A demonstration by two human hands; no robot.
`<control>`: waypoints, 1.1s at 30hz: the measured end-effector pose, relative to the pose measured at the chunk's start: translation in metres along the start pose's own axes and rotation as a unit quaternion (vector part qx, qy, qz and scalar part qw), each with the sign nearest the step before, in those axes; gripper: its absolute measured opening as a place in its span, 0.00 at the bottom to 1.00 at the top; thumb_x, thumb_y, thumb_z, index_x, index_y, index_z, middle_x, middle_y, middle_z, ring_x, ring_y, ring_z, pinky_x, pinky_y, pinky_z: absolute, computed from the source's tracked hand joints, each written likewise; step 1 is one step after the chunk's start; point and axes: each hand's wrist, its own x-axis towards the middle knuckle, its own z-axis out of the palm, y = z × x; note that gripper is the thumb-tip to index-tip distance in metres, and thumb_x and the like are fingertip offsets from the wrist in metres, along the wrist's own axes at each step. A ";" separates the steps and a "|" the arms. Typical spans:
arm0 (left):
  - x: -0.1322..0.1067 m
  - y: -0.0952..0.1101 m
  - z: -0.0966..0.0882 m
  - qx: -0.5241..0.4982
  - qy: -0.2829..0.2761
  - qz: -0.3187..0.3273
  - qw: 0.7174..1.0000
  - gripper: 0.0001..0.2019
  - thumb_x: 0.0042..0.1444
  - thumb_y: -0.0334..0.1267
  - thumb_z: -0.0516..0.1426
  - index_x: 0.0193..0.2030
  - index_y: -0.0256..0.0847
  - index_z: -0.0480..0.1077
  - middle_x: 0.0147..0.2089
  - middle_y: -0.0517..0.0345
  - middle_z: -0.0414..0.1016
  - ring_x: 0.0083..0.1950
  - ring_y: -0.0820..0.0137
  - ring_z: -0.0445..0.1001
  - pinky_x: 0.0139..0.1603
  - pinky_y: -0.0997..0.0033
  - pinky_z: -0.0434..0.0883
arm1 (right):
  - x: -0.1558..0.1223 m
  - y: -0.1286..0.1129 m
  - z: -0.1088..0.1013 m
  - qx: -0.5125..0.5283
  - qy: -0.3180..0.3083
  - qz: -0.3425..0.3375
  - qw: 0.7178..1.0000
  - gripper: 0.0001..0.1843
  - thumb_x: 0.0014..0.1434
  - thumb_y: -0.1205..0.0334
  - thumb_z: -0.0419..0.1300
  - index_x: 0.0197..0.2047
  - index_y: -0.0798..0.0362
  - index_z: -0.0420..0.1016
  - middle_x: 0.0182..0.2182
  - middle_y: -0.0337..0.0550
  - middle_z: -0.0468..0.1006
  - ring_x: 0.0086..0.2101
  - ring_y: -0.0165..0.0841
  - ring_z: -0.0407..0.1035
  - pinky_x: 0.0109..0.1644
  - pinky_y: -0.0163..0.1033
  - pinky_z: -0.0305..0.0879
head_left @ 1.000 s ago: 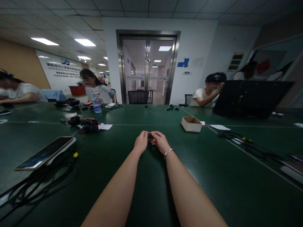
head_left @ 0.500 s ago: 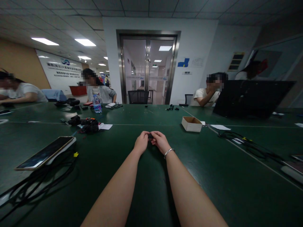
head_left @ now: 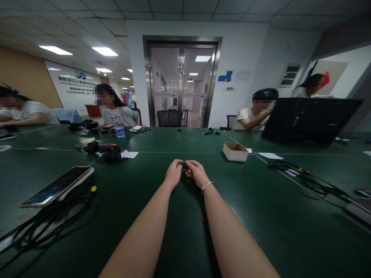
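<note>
Left hand (head_left: 173,174) and right hand (head_left: 197,173) meet fingertip to fingertip low over green table (head_left: 261,216). Both pinch small black part (head_left: 184,166), too small to identify. Open cardboard box (head_left: 235,151) at 2 o'clock from hands. Phone (head_left: 56,186) at 9 o'clock, black cables (head_left: 52,216) beside it.

The single head-worn camera faces forward and slightly down along both forearms, across the green table (head_left: 261,216) toward the glass doors (head_left: 182,87) at upper centre. The left hand (head_left: 173,173) and right hand (head_left: 197,173), pinching a small dark piece (head_left: 184,166), sit just below mid-frame at the end of the outstretched arms.
</note>
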 end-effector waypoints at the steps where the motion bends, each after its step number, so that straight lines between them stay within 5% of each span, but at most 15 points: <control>1: 0.000 0.000 0.000 0.000 -0.002 -0.005 1.000 0.13 0.62 0.42 0.46 0.44 0.44 0.69 0.36 0.57 0.73 0.36 0.68 0.71 0.38 0.70 0.66 | 0.000 0.000 0.000 0.001 0.001 0.001 1.000 0.07 0.56 0.62 0.63 0.36 0.56 0.72 0.17 0.36 0.71 0.16 0.25 0.65 0.18 0.27 0.62; 12: 0.000 -0.003 0.001 0.001 -0.011 0.009 1.000 0.17 0.64 0.44 0.43 0.44 0.43 0.70 0.36 0.56 0.73 0.38 0.68 0.70 0.39 0.69 0.66 | -0.001 -0.002 0.001 0.000 -0.001 0.007 1.000 0.04 0.58 0.64 0.60 0.36 0.56 0.71 0.16 0.36 0.70 0.16 0.24 0.64 0.18 0.27 0.62; 16: 0.001 -0.003 0.002 0.005 -0.001 0.034 0.999 0.13 0.60 0.37 0.46 0.43 0.42 0.70 0.44 0.54 0.73 0.44 0.68 0.70 0.44 0.69 0.66 | -0.001 -0.002 0.001 0.008 0.003 0.004 1.000 0.05 0.57 0.63 0.61 0.36 0.56 0.71 0.15 0.35 0.70 0.16 0.25 0.64 0.18 0.27 0.61; 23: 0.002 -0.004 0.002 -0.022 -0.015 0.007 1.000 0.13 0.61 0.41 0.46 0.43 0.44 0.70 0.28 0.61 0.69 0.31 0.70 0.68 0.32 0.72 0.62 | -0.001 -0.002 0.002 0.012 0.004 0.009 1.000 0.04 0.58 0.64 0.59 0.34 0.56 0.71 0.14 0.35 0.69 0.15 0.25 0.64 0.17 0.27 0.61; 33: 0.002 -0.004 0.002 -0.012 -0.006 0.016 1.000 0.14 0.61 0.45 0.47 0.41 0.43 0.70 0.34 0.58 0.73 0.35 0.70 0.70 0.34 0.72 0.63 | -0.002 -0.003 0.001 0.016 -0.003 0.008 1.000 0.04 0.56 0.64 0.60 0.35 0.56 0.71 0.15 0.36 0.71 0.15 0.25 0.64 0.17 0.27 0.61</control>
